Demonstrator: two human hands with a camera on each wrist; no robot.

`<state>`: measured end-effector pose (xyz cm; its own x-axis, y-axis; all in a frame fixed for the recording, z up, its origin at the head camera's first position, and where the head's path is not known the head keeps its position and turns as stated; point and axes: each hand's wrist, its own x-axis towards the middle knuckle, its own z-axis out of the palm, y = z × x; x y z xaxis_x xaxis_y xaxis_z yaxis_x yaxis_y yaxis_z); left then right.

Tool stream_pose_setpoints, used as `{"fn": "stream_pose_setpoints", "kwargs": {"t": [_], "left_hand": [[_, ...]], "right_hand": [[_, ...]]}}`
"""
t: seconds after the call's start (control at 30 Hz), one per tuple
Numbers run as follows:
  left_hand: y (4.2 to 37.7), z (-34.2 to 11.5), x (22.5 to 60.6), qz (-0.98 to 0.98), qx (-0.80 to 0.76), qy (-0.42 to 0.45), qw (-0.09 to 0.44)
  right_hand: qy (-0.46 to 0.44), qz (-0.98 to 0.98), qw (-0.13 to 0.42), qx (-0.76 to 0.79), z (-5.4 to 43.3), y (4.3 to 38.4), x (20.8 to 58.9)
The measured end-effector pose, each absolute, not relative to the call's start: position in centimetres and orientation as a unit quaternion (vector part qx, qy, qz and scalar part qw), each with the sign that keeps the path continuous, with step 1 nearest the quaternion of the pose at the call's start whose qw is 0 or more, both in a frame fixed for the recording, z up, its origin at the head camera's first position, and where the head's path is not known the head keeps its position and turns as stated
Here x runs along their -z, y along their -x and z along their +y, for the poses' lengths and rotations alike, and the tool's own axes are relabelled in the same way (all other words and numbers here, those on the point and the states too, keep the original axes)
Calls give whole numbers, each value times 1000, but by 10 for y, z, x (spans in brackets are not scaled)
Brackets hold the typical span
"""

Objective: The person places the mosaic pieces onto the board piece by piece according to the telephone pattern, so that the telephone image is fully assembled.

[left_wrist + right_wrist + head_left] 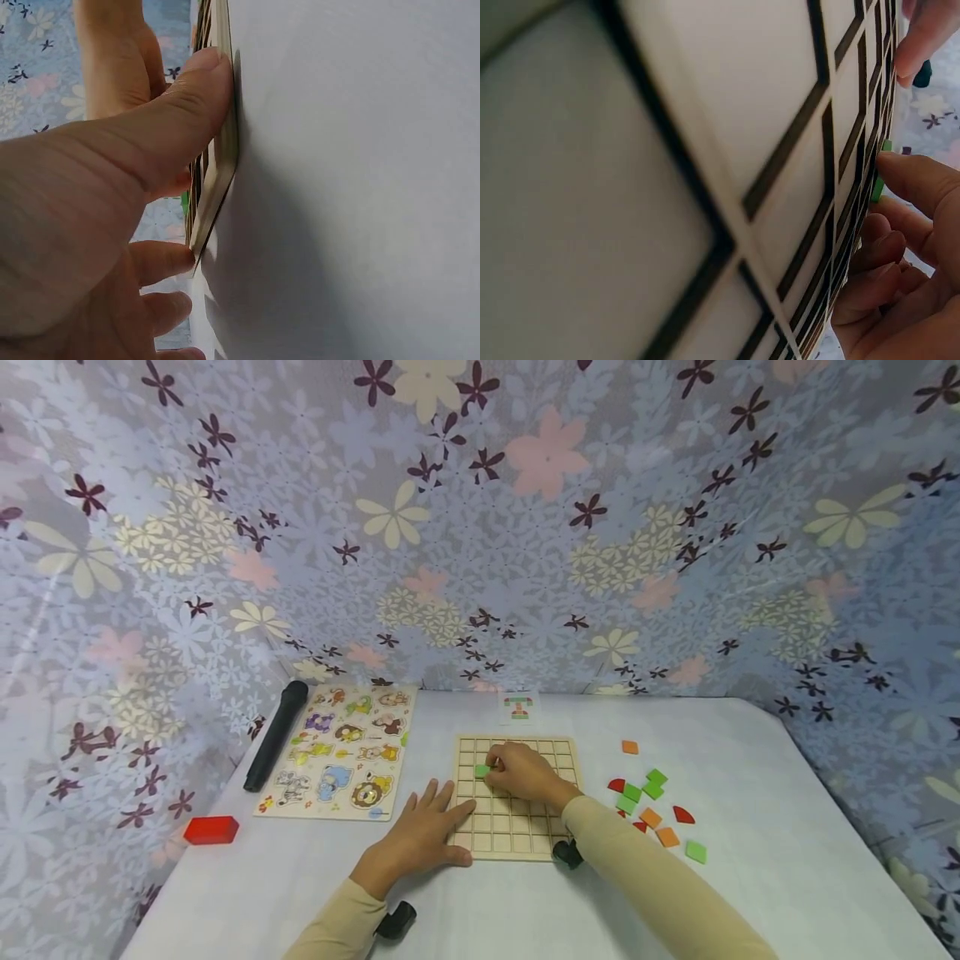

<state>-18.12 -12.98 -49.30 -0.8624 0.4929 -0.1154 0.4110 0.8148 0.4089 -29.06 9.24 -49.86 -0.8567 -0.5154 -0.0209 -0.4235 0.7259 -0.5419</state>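
A wooden grid board [516,843] lies at the middle of the table. My right hand [522,772] is over its upper left part, with thumb and finger pinching a green square tile [482,771] at the grid. In the right wrist view the thumb sits on the edge of that green tile [880,180], close against the board. Fingers spread, my left hand [422,837] rests at the board's lower left side. Its thumb [206,79] touches the board's rim in the left wrist view, and its other fingertips are around the corner.
Loose green squares [696,852], orange squares [667,837] and red quarter-circle pieces [683,814] lie right of the board. Behind it is a pattern card [518,707]. On the left are an animal puzzle board [341,777], a black cylinder [277,735] and a red block [212,830].
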Motion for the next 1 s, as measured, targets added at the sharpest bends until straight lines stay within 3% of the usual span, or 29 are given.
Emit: {"fn": "stream_pose_setpoints", "kwargs": {"t": [0.7, 0.83, 1.0], "left_hand": [[182, -127, 493, 950, -172, -237, 110], [182, -126, 490, 952, -163, -234, 111], [180, -125, 488, 955, -153, -228, 108]], "right_hand": [[229, 923, 109, 288, 94, 289, 500], [231, 909, 121, 325, 111, 281, 492], [201, 892, 118, 387, 170, 264, 472]]}}
